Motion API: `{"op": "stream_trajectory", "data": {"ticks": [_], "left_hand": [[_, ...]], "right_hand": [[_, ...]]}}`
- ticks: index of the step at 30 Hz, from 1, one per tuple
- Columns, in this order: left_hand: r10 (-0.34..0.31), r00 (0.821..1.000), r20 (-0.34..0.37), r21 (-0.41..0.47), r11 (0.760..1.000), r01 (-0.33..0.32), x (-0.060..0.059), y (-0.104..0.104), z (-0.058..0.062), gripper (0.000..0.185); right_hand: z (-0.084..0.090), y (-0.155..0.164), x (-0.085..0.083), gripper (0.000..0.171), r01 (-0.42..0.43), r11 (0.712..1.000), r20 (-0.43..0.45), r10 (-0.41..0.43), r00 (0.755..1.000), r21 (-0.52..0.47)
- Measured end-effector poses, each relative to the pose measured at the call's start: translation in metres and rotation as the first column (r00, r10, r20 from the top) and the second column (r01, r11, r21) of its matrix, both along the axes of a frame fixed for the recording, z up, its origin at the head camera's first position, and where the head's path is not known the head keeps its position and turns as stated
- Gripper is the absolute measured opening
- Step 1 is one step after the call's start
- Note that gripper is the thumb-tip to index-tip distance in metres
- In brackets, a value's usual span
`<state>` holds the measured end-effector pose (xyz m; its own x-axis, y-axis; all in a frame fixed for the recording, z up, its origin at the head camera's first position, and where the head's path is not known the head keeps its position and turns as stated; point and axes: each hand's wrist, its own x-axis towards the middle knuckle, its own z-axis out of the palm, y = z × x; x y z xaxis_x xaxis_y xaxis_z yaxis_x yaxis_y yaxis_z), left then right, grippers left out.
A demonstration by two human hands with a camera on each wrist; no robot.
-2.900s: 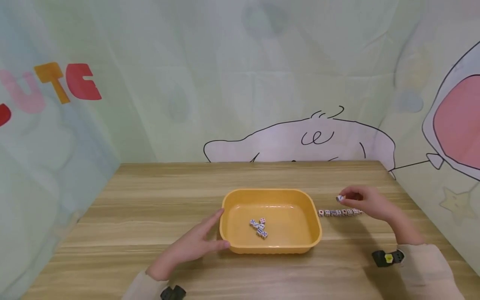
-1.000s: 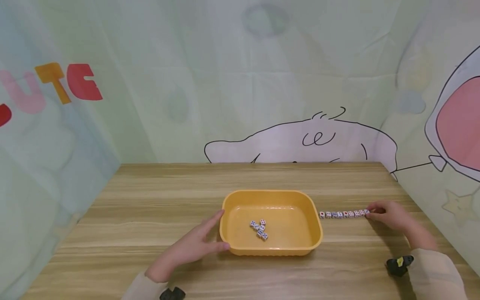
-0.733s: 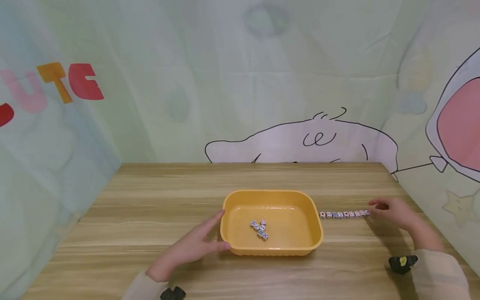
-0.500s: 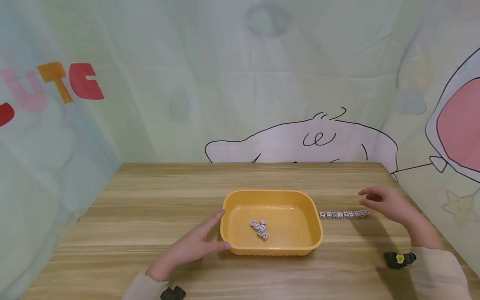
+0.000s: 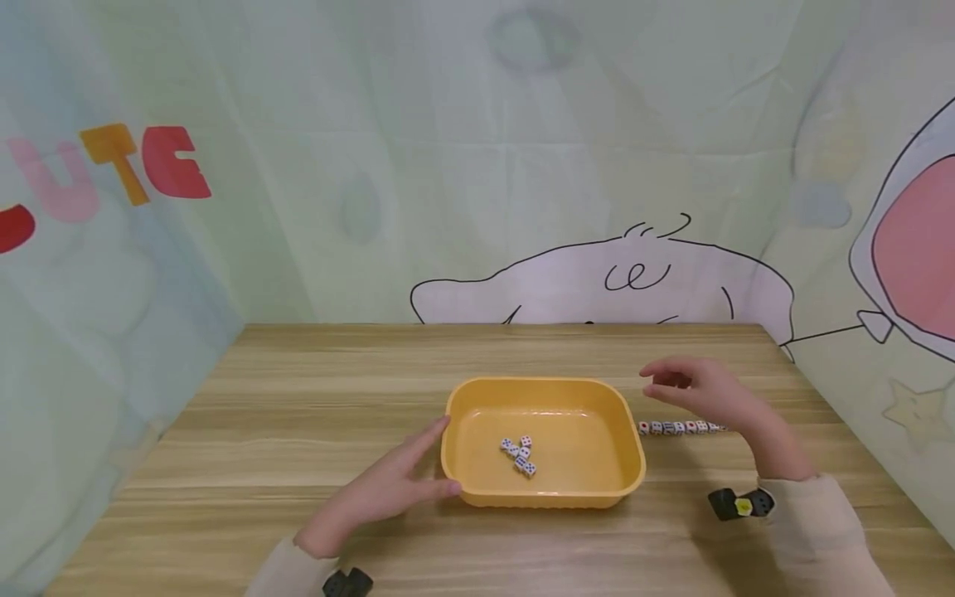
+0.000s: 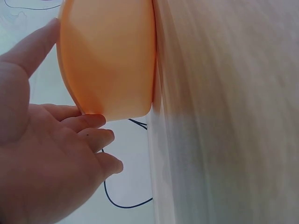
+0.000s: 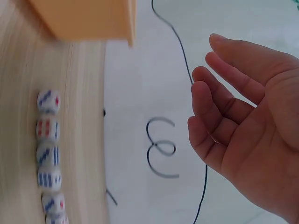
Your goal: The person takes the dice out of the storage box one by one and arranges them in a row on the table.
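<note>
A yellow plastic tray [image 5: 589,452] stands on the table. My left hand [image 5: 380,489] rests against its left end; in the left wrist view the thumb and fingertips of that hand [image 6: 51,149] touch the tray's rim [image 6: 70,88]. Several white dice [image 5: 521,456] with red and blue pips lie clustered inside. To the right of the tray, more dice [image 5: 667,428] form a straight row, its far right end hidden behind my right wrist. My right hand [image 5: 705,390] hovers above this row, fingers loosely bent, with nothing between thumb and fingertips, as the hand [image 7: 247,107] in the right wrist view confirms.
The wooden table [image 5: 321,373] reaches back to a pale backdrop [image 5: 448,166] printed with cartoon drawings. Each wrist wears a black strap-on device, such as the right one [image 5: 741,504], over a light sleeve.
My right hand brought a die to the row's right end, let it go, then rose and moved left toward the tray. My left hand has stayed at the tray.
</note>
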<state>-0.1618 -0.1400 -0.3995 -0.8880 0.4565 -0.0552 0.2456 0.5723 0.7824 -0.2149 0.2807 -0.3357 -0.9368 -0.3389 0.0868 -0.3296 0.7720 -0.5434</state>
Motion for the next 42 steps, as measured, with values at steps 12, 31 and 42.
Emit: {"op": "stream_trajectory", "data": {"ticks": [12, 31, 42], "left_hand": [[0.008, 1.000, 0.002, -0.003, 1.000, -0.008, 0.001, 0.000, 0.000, 0.091], [0.018, 1.000, 0.012, -0.009, 1.000, -0.018, 0.001, 0.000, 0.000, 0.091], [0.012, 1.000, 0.003, -0.010, 1.000, -0.012, 0.001, 0.000, 0.000, 0.090]], "right_hand": [[-0.008, -0.063, -0.001, 0.026, -0.222, 0.974, 0.017, 0.223, 0.975, -0.034], [-0.049, -0.111, 0.004, 0.012, -0.410, 0.912, 0.080, 0.410, 0.908, -0.022], [-0.061, -0.125, 0.007, 0.006, -0.478, 0.878, 0.059, 0.478, 0.877, -0.001]]}}
